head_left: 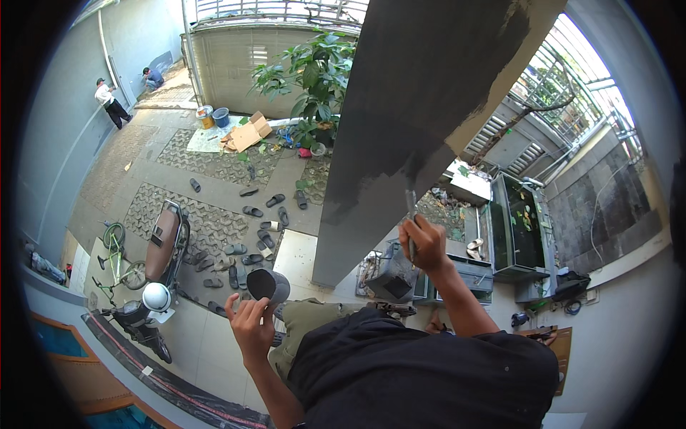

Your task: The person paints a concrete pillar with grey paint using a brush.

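My right hand (424,243) is closed round the handle of a paintbrush (411,202). The brush points up, its tip at the face of a tall column (379,143) in front of me. Dark grey paint covers most of that face, with darker patches in the middle, while a beige strip (468,127) runs along its right edge. Lower left, my left hand (253,330) grips a grey paint cup (270,286) by its side. The cup's mouth faces up and its inside looks dark; how full it is I cannot tell.
Several slippers (251,211) lie on the paving below, near a parked motorbike (168,243) with a white helmet (157,297) and a green bicycle (114,254). Paint buckets (205,116) stand farther back. Glass tanks (511,225) are at the right. Two people (113,102) are by the far-left wall.
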Demonstrator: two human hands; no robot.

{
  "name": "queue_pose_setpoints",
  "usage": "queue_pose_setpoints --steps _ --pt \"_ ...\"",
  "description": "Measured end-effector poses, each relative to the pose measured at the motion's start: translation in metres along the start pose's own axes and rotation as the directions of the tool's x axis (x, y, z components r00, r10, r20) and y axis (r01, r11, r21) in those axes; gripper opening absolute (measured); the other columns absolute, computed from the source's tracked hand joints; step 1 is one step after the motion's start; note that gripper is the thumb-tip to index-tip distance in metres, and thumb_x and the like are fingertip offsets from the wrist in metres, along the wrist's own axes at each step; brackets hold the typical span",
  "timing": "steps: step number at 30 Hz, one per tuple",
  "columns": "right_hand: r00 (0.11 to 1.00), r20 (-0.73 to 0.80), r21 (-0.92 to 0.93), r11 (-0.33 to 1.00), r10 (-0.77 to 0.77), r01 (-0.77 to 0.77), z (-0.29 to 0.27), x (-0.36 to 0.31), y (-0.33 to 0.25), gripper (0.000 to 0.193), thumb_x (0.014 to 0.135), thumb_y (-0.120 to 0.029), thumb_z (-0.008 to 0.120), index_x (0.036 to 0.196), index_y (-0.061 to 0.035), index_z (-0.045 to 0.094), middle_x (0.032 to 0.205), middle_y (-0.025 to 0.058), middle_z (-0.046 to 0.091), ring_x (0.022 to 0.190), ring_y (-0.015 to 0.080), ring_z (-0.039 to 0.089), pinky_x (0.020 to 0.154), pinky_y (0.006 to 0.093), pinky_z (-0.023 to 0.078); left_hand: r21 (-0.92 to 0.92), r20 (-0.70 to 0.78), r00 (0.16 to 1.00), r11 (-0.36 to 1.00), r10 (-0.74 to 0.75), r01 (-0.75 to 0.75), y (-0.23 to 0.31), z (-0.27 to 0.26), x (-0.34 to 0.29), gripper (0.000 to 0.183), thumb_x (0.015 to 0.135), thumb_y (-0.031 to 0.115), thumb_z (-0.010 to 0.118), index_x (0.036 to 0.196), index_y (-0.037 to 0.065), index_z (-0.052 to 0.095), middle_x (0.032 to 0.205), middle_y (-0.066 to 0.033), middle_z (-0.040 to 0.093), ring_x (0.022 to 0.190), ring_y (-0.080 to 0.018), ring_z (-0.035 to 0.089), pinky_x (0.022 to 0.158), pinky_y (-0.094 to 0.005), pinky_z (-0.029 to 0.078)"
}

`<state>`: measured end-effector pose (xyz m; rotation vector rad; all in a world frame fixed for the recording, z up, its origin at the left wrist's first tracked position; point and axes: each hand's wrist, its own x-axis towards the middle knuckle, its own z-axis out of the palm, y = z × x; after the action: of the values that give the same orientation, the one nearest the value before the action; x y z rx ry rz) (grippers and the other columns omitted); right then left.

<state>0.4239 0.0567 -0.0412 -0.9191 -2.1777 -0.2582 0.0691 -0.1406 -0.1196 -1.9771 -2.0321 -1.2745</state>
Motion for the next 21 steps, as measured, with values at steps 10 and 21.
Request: queue_pose_setpoints --steps 10,21 --pt "0.985 -0.019 0.295 0.943 0.17 -0.157 -0.007 0.04 0.0 0.022 0.102 -0.007 0.066 0.081 -0.0015 0.061 0.063 0.01 0.057 0.05 0.0217 0.058 0.048 0.0374 0.043 0.018 -0.024 1.0 1.0 0.0 0.001 -0.001 -0.003 -0.004 0.02 0.081 0.002 0.082 0.096 0.005 0.07 0.075 -0.0044 0.06 0.074 -0.0225 0.063 0.113 -0.05 0.042" --pt "0.748 -0.65 0.185 0.983 0.131 -0.011 -0.15 0.169 0.028 0.04 0.113 -0.019 0.045 0.076 -0.0062 0.055 0.06 -0.0003 0.052 0.047 0.0048 0.047 0.044 0.0258 0.031 -0.001 -0.024 1.0 1.0 -0.007 0.007 0.003 -0.006 -0.005 0.02 0.082 0.002 0.084 0.096 0.005 0.07 0.075 -0.0055 0.06 0.072 -0.0244 0.061 0.114 -0.05 0.041"
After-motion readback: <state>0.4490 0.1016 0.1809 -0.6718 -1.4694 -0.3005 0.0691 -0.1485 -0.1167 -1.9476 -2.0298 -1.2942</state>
